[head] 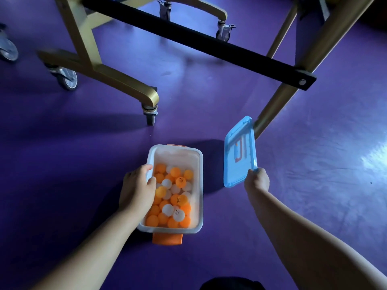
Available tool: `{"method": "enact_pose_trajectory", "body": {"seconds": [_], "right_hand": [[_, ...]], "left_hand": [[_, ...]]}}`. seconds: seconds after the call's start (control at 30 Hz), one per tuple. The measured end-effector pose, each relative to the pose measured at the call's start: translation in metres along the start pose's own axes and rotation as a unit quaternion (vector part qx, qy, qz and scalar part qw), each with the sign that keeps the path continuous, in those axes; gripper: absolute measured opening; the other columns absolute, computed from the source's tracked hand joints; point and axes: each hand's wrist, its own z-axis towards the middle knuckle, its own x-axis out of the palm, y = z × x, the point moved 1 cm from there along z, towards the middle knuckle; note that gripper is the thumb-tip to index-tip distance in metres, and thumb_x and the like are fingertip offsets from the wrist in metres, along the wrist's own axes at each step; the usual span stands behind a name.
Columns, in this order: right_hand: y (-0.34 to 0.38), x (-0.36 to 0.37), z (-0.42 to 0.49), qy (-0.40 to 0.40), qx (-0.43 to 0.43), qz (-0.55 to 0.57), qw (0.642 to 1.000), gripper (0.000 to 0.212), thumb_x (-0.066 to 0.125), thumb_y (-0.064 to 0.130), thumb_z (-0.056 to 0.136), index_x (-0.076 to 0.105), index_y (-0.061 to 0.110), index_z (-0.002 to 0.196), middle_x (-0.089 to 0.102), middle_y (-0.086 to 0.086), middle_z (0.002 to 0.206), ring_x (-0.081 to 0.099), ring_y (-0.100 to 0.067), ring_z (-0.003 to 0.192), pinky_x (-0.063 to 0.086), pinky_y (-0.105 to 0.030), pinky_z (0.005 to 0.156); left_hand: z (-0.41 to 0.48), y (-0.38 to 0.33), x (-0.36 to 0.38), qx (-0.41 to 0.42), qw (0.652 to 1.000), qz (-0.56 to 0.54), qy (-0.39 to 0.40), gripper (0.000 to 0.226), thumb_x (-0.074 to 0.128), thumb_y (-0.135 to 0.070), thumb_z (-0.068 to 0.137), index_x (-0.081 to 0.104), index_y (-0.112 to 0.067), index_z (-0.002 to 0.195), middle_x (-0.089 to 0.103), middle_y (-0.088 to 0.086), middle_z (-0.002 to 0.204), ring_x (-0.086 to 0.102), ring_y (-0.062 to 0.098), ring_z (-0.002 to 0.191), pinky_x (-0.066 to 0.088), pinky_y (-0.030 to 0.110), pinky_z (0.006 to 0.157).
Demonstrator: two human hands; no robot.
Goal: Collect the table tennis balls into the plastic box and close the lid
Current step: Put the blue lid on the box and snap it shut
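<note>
Table tennis balls (171, 197), orange and white mixed, lie heaped in the plastic box (200, 185). They fill its near half and thin out toward the far end, where the pale inner wall shows bare. The box is white and rectangular and sits open on the floor (314, 185) with its long side running away from the person. An orange latch (167, 239) hangs down at its near end, and a sliver of a second orange latch (177, 145) shows at the far rim.

The left hand (137, 188) grips the box's left wall, fingers curled over the rim and the thumb inside, touching the balls. The right hand (257, 180) pinches the near corner of the blue lid (239, 151). The lid is held tilted up on edge to the right of the box, apart from it and clear of the floor.

The floor is a smooth purple sheet with pale glare patches at the right. Beyond the box stands a gold metal frame (117, 80) on castors (67, 79). A black crossbar (199, 40) runs diagonally to a slanted gold leg (293, 86), whose lower end sits behind the lid.
</note>
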Motion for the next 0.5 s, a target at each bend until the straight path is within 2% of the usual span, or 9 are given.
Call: {"method": "enact_pose_trajectory", "body": {"seconds": [0.1, 0.2, 0.27, 0.33, 0.37, 0.43, 0.5], "right_hand": [[0.004, 0.003, -0.01, 0.011, -0.058, 0.018, 0.998, 0.022, 0.051, 0.02, 0.091, 0.059, 0.0, 0.098, 0.065, -0.016, 0.096, 0.06, -0.036, 0.09, 0.041, -0.034, 0.07], [0.011, 0.001, -0.044, 0.019, -0.18, 0.0, 0.984, 0.019, 0.064, 0.024, 0.085, 0.059, 0.007, 0.092, 0.062, -0.006, 0.091, 0.058, -0.029, 0.085, 0.033, -0.029, 0.066], [0.012, 0.0, -0.075, 0.033, -0.28, -0.044, 0.958, 0.023, 0.071, 0.03, 0.08, 0.057, 0.014, 0.088, 0.057, 0.003, 0.089, 0.053, -0.021, 0.078, 0.033, -0.029, 0.065], [0.014, 0.004, -0.107, 0.066, -0.381, -0.087, 0.918, 0.032, 0.075, 0.039, 0.074, 0.056, 0.015, 0.083, 0.057, 0.007, 0.083, 0.055, -0.02, 0.072, 0.038, -0.03, 0.06], [0.015, 0.008, -0.121, 0.08, -0.432, -0.105, 0.892, 0.036, 0.074, 0.045, 0.071, 0.057, 0.015, 0.081, 0.059, 0.005, 0.08, 0.057, -0.022, 0.067, 0.04, -0.031, 0.057], [0.017, 0.022, -0.143, 0.083, -0.529, -0.137, 0.833, 0.042, 0.065, 0.056, 0.066, 0.056, 0.016, 0.075, 0.06, 0.002, 0.072, 0.059, -0.023, 0.056, 0.039, -0.027, 0.048], [0.018, 0.035, -0.16, 0.06, -0.607, -0.178, 0.772, 0.043, 0.059, 0.061, 0.063, 0.054, 0.019, 0.069, 0.055, 0.005, 0.064, 0.055, -0.019, 0.047, 0.034, -0.023, 0.042]], "left_hand": [[0.003, -0.001, -0.003, -0.017, 0.999, -0.038, -0.001, 0.035, 0.049, -0.014, 0.091, 0.055, -0.019, 0.126, 0.06, 0.003, 0.128, 0.052, 0.019, 0.121, 0.045, 0.03, 0.087], [0.01, 0.002, -0.011, -0.033, 0.998, -0.056, 0.003, 0.033, 0.052, -0.014, 0.089, 0.06, -0.02, 0.12, 0.066, -0.001, 0.119, 0.061, 0.017, 0.109, 0.044, 0.025, 0.081], [0.013, 0.004, -0.01, -0.038, 0.996, -0.071, 0.025, 0.026, 0.055, -0.016, 0.089, 0.065, -0.02, 0.113, 0.07, 0.001, 0.106, 0.065, 0.018, 0.093, 0.044, 0.025, 0.073], [0.013, 0.005, -0.005, -0.043, 0.991, -0.112, 0.054, 0.02, 0.059, -0.02, 0.089, 0.068, -0.017, 0.105, 0.071, 0.005, 0.094, 0.064, 0.016, 0.074, 0.05, 0.028, 0.069], [0.012, 0.005, -0.002, -0.049, 0.987, -0.14, 0.067, 0.02, 0.061, -0.022, 0.088, 0.069, -0.015, 0.105, 0.072, 0.005, 0.092, 0.064, 0.016, 0.071, 0.055, 0.033, 0.072], [0.009, 0.003, 0.002, -0.066, 0.981, -0.166, 0.078, 0.031, 0.064, -0.032, 0.085, 0.067, -0.013, 0.109, 0.073, 0.007, 0.099, 0.068, 0.021, 0.082, 0.057, 0.042, 0.08], [0.005, 0.003, 0.004, -0.073, 0.983, -0.146, 0.081, 0.046, 0.067, -0.041, 0.081, 0.063, -0.012, 0.117, 0.071, 0.006, 0.101, 0.069, 0.024, 0.09, 0.056, 0.04, 0.082]]}}
